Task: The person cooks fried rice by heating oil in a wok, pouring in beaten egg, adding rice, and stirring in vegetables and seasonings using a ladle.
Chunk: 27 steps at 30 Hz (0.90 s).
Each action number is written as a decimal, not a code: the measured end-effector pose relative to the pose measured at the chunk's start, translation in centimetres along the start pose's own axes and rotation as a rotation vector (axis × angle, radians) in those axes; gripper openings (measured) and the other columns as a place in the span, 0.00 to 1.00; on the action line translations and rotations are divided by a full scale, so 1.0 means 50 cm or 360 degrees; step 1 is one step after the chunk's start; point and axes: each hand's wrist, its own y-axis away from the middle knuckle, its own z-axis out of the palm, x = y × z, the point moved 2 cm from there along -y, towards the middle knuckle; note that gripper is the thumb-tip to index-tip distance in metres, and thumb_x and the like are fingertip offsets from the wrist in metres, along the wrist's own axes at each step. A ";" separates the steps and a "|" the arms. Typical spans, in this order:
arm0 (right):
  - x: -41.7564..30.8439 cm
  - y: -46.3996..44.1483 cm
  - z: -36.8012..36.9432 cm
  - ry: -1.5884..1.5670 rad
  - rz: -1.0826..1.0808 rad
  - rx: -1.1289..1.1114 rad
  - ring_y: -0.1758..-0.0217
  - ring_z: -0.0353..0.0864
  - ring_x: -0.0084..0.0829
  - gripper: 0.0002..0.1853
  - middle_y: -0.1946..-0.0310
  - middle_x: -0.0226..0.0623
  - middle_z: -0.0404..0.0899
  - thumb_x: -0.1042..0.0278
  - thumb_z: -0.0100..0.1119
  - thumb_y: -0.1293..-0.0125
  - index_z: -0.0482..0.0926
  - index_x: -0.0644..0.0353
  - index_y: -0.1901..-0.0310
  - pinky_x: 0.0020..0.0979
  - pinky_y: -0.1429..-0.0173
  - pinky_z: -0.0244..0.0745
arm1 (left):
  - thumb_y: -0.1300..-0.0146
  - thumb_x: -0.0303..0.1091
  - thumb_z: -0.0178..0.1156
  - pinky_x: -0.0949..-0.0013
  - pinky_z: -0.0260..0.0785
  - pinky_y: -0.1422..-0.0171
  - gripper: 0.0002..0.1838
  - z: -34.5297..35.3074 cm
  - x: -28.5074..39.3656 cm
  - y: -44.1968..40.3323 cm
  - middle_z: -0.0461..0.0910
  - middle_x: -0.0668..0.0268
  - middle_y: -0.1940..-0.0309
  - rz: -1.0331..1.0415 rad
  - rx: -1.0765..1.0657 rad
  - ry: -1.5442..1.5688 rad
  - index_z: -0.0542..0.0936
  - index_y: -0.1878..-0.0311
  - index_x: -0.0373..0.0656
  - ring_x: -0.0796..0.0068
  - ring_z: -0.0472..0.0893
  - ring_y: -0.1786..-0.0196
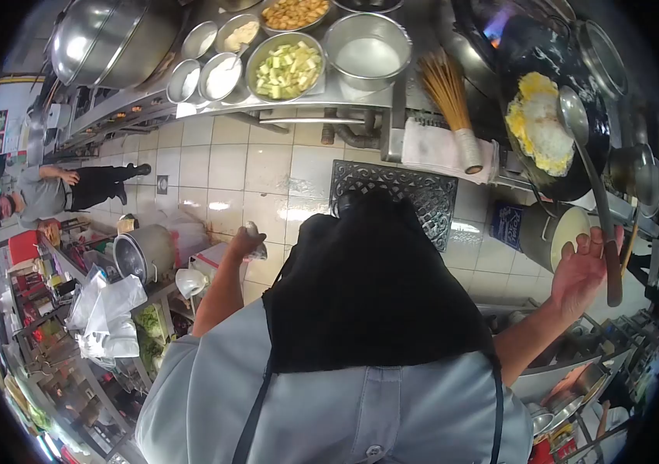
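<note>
My right hand (581, 271) is at the long handle of a metal ladle (574, 116), the grip lying across its fingers. The ladle's bowl rests against white and yellow cooked egg (538, 131) in a dark wok (573, 174). Orange-blue flame shows beside the wok's far edge. On the other side, my left hand (247, 246) hangs low over the floor, its fingers curled. A small pale rounded thing sticks out above it and something shiny shows below; I cannot make out what it is.
A bamboo brush (453, 108) lies beside a folded cloth (445, 147). Along the counter stand bowls of diced green vegetable (285, 68), white liquid (368, 56) and powders. Below are a black floor mat (430, 209) and a tall pot (550, 236). Another person (66, 189) stands far left.
</note>
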 end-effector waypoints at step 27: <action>0.157 -0.049 0.275 0.0656 0.0183 0.1077 0.66 0.78 0.23 0.22 0.63 0.30 0.79 0.51 0.67 0.27 0.74 0.44 0.37 0.28 0.62 0.79 | 0.27 0.48 0.57 0.55 0.84 0.63 0.26 -0.435 -0.458 -0.311 0.73 0.44 0.39 -0.0119 -0.0141 0.0100 0.72 0.32 0.45 0.51 0.82 0.45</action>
